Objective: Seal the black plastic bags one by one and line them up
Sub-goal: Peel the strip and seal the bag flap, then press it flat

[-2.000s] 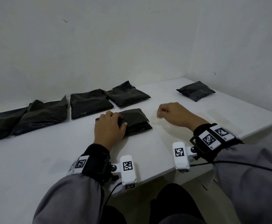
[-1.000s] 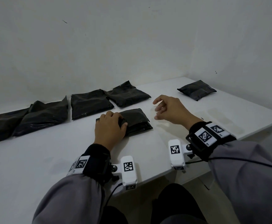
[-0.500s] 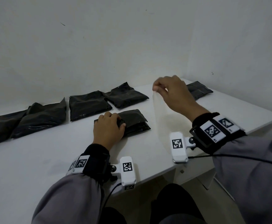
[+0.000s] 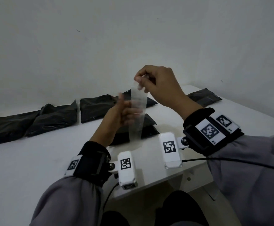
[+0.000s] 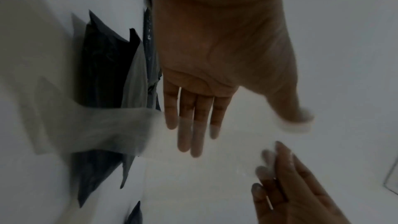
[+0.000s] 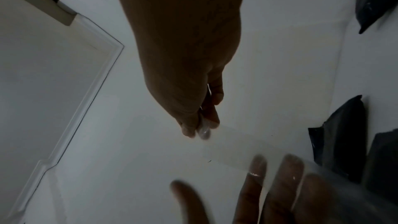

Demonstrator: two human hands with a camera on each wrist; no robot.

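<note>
My right hand is raised above the table and pinches the top end of a clear strip, which hangs down; the pinch also shows in the right wrist view. My left hand is lifted with straight fingers spread against the strip's middle, seen through the film. Below them a folded black bag lies on the white table with no hand on it. Several black bags lie in a row at the back left.
One more black bag lies alone at the table's far right corner by the wall. The table's front edge runs just under my wrists, with my knees below it.
My right hand has lifted the clear strip from table height to well above the bag. My left hand has left the folded bag and risen to the strip.
</note>
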